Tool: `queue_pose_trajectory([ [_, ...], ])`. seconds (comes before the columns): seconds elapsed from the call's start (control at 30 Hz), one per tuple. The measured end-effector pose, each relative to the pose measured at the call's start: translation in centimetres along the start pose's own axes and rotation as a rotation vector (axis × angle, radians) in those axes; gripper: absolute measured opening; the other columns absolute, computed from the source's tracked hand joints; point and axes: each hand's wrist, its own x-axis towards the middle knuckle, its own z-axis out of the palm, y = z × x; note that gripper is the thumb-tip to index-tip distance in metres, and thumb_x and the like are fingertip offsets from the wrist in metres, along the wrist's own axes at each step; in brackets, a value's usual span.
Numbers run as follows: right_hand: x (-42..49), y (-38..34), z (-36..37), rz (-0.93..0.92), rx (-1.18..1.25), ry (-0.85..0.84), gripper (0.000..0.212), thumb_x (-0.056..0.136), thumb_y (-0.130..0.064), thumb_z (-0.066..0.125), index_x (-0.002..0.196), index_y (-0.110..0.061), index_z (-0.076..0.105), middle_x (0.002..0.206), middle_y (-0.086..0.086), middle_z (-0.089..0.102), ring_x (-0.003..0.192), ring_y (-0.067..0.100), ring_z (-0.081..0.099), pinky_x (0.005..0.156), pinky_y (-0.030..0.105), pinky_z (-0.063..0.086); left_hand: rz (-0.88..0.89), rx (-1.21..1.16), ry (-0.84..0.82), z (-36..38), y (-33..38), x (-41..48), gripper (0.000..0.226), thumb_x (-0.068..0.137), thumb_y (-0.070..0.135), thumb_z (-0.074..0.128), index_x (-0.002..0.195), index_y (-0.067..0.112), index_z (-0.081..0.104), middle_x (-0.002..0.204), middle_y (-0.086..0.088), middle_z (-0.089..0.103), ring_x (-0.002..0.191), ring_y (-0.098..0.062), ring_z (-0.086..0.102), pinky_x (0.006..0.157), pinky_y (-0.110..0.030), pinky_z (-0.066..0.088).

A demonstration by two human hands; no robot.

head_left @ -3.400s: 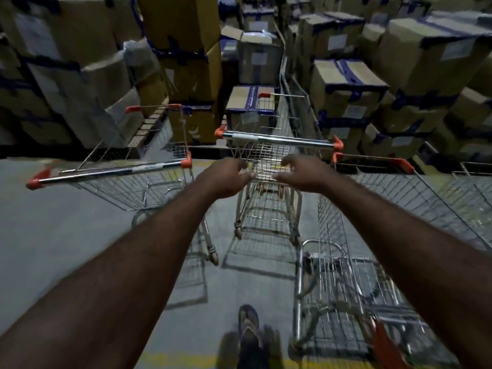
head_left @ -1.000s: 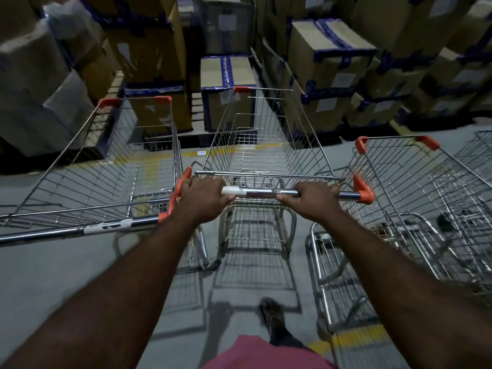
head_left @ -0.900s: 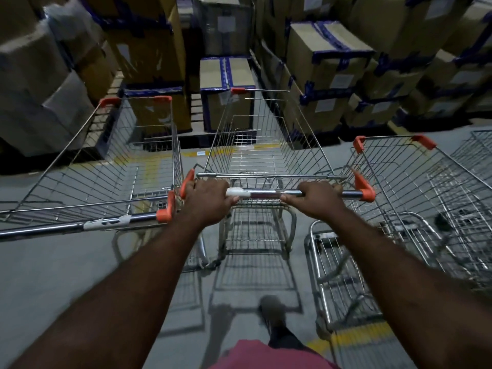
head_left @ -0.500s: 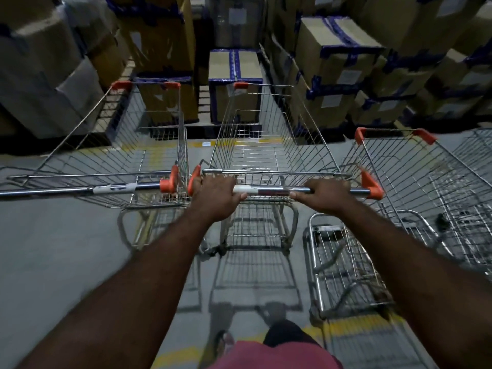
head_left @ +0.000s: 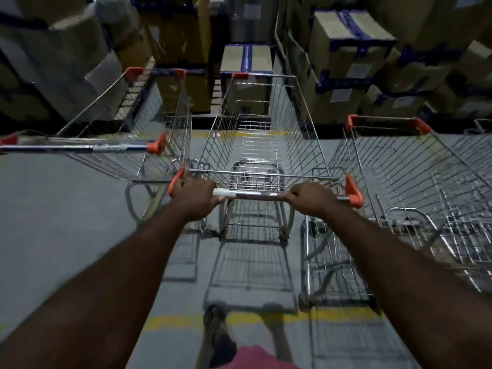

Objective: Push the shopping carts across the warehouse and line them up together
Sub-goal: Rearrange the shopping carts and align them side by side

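- Middle cart (head_left: 300, 129): empty wire basket on castors, standing in the gap between two other carts, nose toward the stacked boxes, basket upright and square to the aisle.
- Handle (head_left: 250, 194): chrome bar with orange end caps, running across the near end of the basket; the proper place to hold.
- Left hand (head_left: 195, 199): fingers wrapped over the bar, just inside the left cap.
- Right hand (head_left: 310, 199): fingers wrapped over the bar, a little inside the right cap; both arms stretched forward.
- Handling, judged: a light, stiff frame that should roll freely. With hands set wide on the bar it should steer evenly, and a one-sided push would likely swing the nose. The wire sides could snag on a neighbour's mesh.
- Left cart (head_left: 183, 121): empty and parked just beside, with its handle further forward than the middle one's. Whether the two baskets touched could not be told.
- Right cart (head_left: 394, 166): empty, close alongside, its underframe near the right hand. More wire showed at the far right edge, possibly another cart.
- Progress, judged: the middle cart sat back from the left cart's handle line, so a short push forward seemed needed.
- Boxes (head_left: 346, 62): taped cartons, stacked ahead and to both sides.
- Floor (head_left: 53, 222): grey, crossed by a yellow line (head_left: 173, 322) near one foot (head_left: 215, 326).
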Motion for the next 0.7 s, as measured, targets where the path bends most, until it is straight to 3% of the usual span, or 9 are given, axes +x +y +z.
queue_pose_trajectory([
  [0.13,-1.9,1.1,-0.3,-0.028,-0.032,-0.023,0.055,0.098,-0.069,0.038,0.103,-0.022,0.067,0.114,0.009,0.069,0.100,0.025,0.058,0.100,0.048,0.047,-0.041,0.040,-0.011,0.5,1.8,-2.4,0.048,0.095,0.065,0.045,0.122,0.027,0.057,0.125,-0.010,0.062,0.123,-0.034,0.051,0.106,-0.051,0.029],
  [0.23,-2.9,1.4,-1.1,-0.062,-0.067,-0.012,0.057,0.099,-0.069,0.035,0.105,-0.021,0.067,0.113,0.005,0.067,0.108,0.027,0.059,0.102,0.049,0.043,-0.060,0.030,-0.002,-0.1,2.5,-3.4,0.045,0.095,0.064,0.045,0.120,0.028,0.057,0.123,-0.007,0.063,0.121,-0.032,0.054,0.110,-0.051,0.027],
  [0.4,-4.5,1.8,-1.4,-0.080,-0.030,-0.049,0.053,0.095,-0.072,0.039,0.080,-0.024,0.058,0.080,-0.003,0.059,0.088,0.022,0.057,0.091,0.041,0.049,-0.037,0.039,-0.001,-0.1,2.8,-5.3,0.045,0.094,0.065,0.045,0.116,0.028,0.057,0.122,-0.003,0.062,0.119,-0.031,0.053,0.105,-0.049,0.029],
  [0.47,-5.8,1.9,-1.0,-0.095,-0.046,0.001,0.051,0.096,-0.072,0.037,0.087,-0.027,0.060,0.082,-0.004,0.057,0.092,0.022,0.056,0.097,0.045,0.047,-0.036,0.047,0.027,0.3,3.0,-5.9,0.046,0.094,0.065,0.045,0.118,0.027,0.057,0.124,-0.004,0.062,0.120,-0.032,0.052,0.101,-0.049,0.031],
  [0.6,-7.8,2.9,-0.8,-0.089,-0.097,0.047,0.064,0.094,-0.075,0.035,0.121,-0.024,0.062,0.117,0.007,0.068,0.111,0.028,0.061,0.103,0.052,0.043,-0.048,0.040,0.010,0.3,4.0,-6.5,0.059,0.091,0.077,0.033,0.119,0.031,0.059,0.119,-0.002,0.064,0.122,-0.030,0.054,0.109,-0.054,0.026],
  [0.7,-9.1,2.8,-0.5,-0.055,-0.109,0.091,0.063,0.095,-0.074,0.038,0.126,-0.024,0.060,0.114,0.007,0.069,0.109,0.030,0.063,0.106,0.053,0.041,-0.040,0.009,0.038,0.5,4.1,-6.9,0.066,0.090,0.080,0.027,0.120,0.031,0.061,0.122,0.000,0.065,0.126,-0.028,0.052,0.113,-0.055,0.018],
])
